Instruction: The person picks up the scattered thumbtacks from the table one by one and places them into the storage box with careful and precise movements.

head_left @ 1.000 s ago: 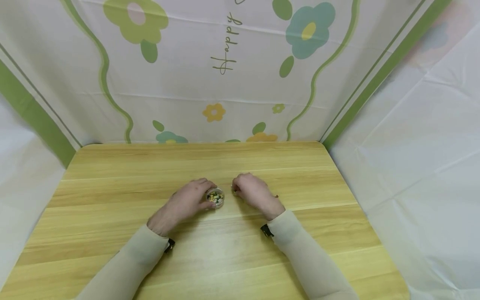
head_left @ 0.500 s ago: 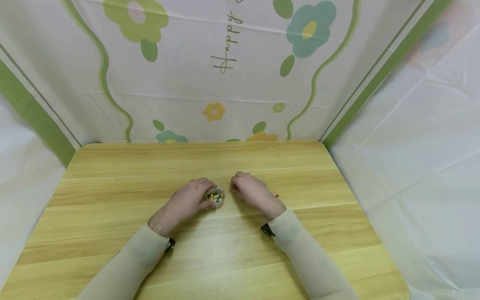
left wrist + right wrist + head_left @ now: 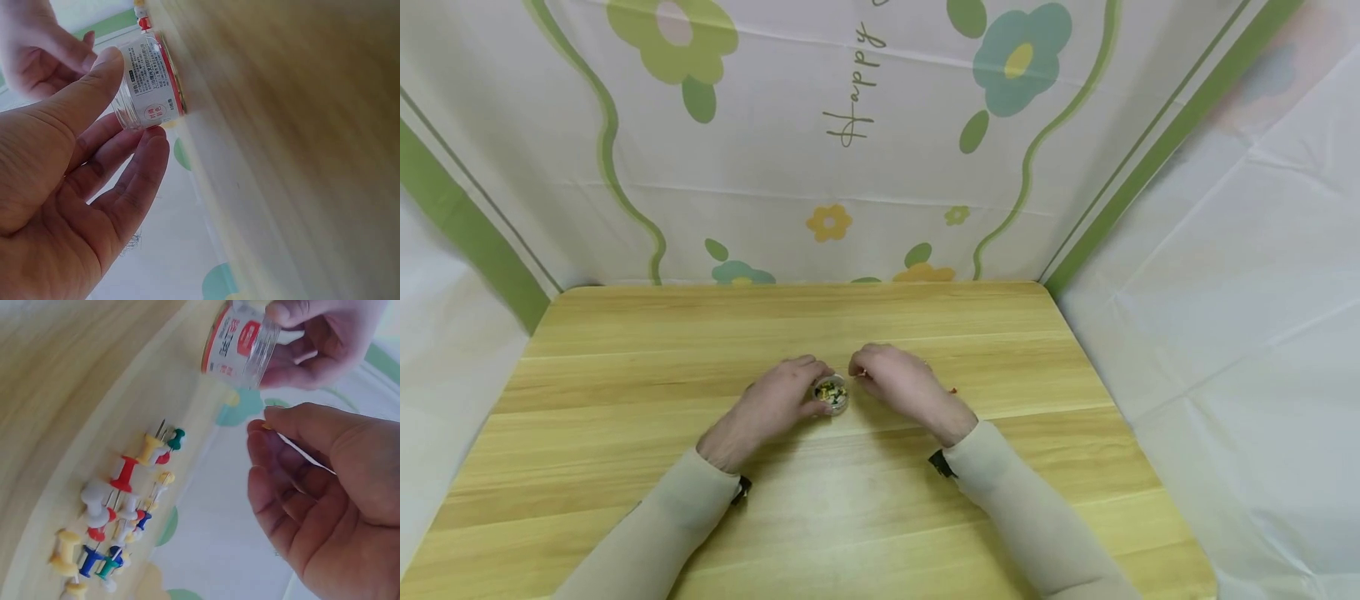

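Observation:
My left hand (image 3: 767, 404) grips a small clear plastic jar (image 3: 150, 84) between thumb and fingers. The jar stands on the table and carries a white label with red print. Yellow, green and white pieces show inside its mouth in the head view. Just right of the jar, my right hand (image 3: 331, 481) pinches a tiny push pin (image 3: 267, 425) between thumb and forefinger; only a yellowish bit of it shows. Loose push pins (image 3: 125, 472) in red, white, yellow, blue and green lie on the table below the right hand, mostly hidden by it in the head view.
A wood-grain table (image 3: 820, 517) spans the space under both arms. Behind it hangs a white cloth (image 3: 760, 167) printed with flowers, and plain white sheeting (image 3: 1247, 333) closes off the right side.
My right hand has shifted slightly left, closer to the jar, with its pinched fingertips now raised toward the rim. The left hand and jar have stayed in place.

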### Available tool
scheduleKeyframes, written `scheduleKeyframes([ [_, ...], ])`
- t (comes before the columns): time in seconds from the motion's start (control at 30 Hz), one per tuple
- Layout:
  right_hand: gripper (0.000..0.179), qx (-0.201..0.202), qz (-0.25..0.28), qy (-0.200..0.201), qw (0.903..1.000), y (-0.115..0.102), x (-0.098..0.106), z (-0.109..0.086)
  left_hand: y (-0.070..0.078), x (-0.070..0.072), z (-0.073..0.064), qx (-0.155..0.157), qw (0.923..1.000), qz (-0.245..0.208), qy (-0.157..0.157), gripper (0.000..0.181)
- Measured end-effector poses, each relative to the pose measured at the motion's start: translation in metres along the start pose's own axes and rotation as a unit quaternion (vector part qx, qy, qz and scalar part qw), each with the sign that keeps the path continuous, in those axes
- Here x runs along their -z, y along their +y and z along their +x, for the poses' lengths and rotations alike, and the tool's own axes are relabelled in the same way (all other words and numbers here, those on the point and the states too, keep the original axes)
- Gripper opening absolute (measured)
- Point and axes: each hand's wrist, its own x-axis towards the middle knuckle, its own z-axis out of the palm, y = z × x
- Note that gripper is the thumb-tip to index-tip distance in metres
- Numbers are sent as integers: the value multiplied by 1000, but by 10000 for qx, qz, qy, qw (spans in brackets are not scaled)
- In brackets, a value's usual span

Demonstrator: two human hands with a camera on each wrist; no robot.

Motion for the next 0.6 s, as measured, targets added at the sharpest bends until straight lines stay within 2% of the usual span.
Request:
scheduleKeyframes([
  [0.17, 14, 566, -176, 138, 9981, -10, 0, 0, 0, 0, -1, 5, 9999, 109, 13, 49],
  [0.3, 16, 853, -285, 144, 9958, -12, -5, 2, 1, 1, -1, 43, 9999, 115, -26, 50],
  [0.5, 17, 968, -253, -3, 9950, -11, -8, 4, 0, 1, -1, 49, 9999, 60, -87, 50],
  [0.6, 18, 895, -159, -62, 9958, -10, -4, 4, 0, 1, -1, 7, 10000, 54, -51, 50],
])
